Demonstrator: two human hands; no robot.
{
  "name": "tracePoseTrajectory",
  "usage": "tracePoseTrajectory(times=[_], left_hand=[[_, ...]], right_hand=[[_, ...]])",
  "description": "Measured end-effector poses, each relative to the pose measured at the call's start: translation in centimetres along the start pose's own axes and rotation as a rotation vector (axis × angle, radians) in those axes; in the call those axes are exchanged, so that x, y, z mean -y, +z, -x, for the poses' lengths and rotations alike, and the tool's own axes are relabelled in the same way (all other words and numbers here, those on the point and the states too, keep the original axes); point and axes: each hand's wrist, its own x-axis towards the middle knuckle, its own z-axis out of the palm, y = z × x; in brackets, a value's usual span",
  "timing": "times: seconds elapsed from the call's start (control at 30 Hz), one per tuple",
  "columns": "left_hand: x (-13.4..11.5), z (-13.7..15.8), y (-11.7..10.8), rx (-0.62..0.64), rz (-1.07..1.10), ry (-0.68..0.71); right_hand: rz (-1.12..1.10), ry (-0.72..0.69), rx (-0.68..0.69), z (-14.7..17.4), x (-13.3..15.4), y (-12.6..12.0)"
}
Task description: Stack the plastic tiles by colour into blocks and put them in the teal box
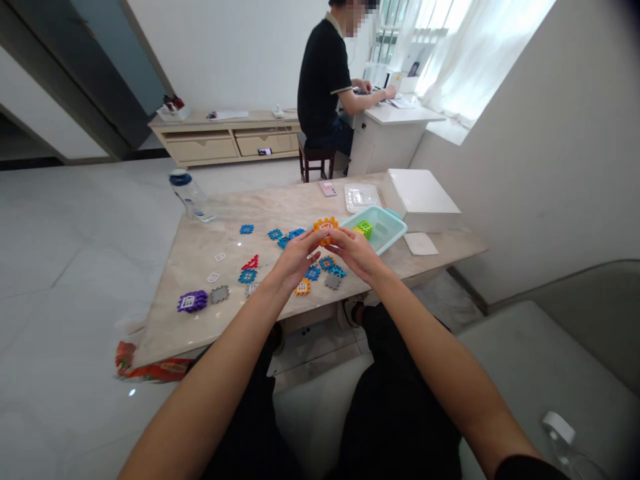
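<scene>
Both my hands hold an orange toothed building tile (326, 223) with a white window piece in it, raised above the table. My left hand (300, 253) grips its left side and my right hand (353, 248) its right side. Under and around them lie blue toothed tiles (313, 273), an orange tile with a white window (303, 287) and a grey tile (333, 282). Further left are a red triangular piece (251, 262), a stack of purple tiles (193, 301) and small white window pieces (213, 277). A light blue tray (387, 230) holds green and yellow pieces.
A water bottle (191, 197) stands at the table's far left corner. At the back right are a white box (423, 193), a clear plastic lid (361, 197) and a pink phone (328, 189). Another person (325, 80) sits at a white desk (395, 117) beyond.
</scene>
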Motion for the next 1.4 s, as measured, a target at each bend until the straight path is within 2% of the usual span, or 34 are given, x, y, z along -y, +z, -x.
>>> tracePoseTrajectory(times=[0.17, 0.23, 0.3, 0.37, 0.43, 0.53, 0.6, 0.7, 0.87, 1.0, 1.23, 1.4], left_hand=[[0.7, -1.2, 3.8, 0.05, 0.034, -0.009], [0.9, -1.4, 5.2, -0.001, 0.09, -0.03], [0.9, -1.7, 6.0, -0.131, 0.177, -0.054], [0.6, -2.0, 6.1, -0.268, 0.26, -0.064], [-0.1, -2.3, 5.4, -0.344, 0.32, -0.06], [-1.3, -2.3, 3.8, -0.358, 0.371, -0.053], [-2.2, -2.2, 3.0, -0.354, 0.385, -0.048], [-3.2, -2.0, 2.4, -0.361, 0.398, -0.034], [-3.5, -2.3, 2.7, -0.357, 0.402, -0.043], [-3.4, -2.2, 3.1, -0.338, 0.384, -0.085], [-3.9, -1.7, 2.7, -0.373, 0.394, -0.104], [-4.1, -1.6, 1.8, -0.391, 0.408, -0.111]], right_hand=[[0.064, -0.036, -0.097, 0.1, 0.5, -3.1], [0.118, -0.024, -0.124, 0.1, 1.3, -4.9], [0.185, -0.021, -0.148, -0.1, 2.3, -7.2], [0.259, -0.005, -0.174, -0.8, 3.5, -9.8], [0.349, 0.072, -0.211, -2.0, 4.4, -12.5], [0.541, 0.26, -0.225, -4.2, 4.9, -15.7], [0.708, 0.384, -0.198, -5.7, 4.6, -16.9], [0.867, 0.534, -0.135, -7.9, 3.9, -17.6], [0.874, 0.762, 0.043, -10.8, 2.1, -17.5], [0.903, 0.943, 0.108, -12.1, 0.4, -17.5], [0.824, 1.079, 0.122, -13.4, -1.0, -17.9], [0.755, 1.108, 0.157, -13.6, -1.4, -18.0]])
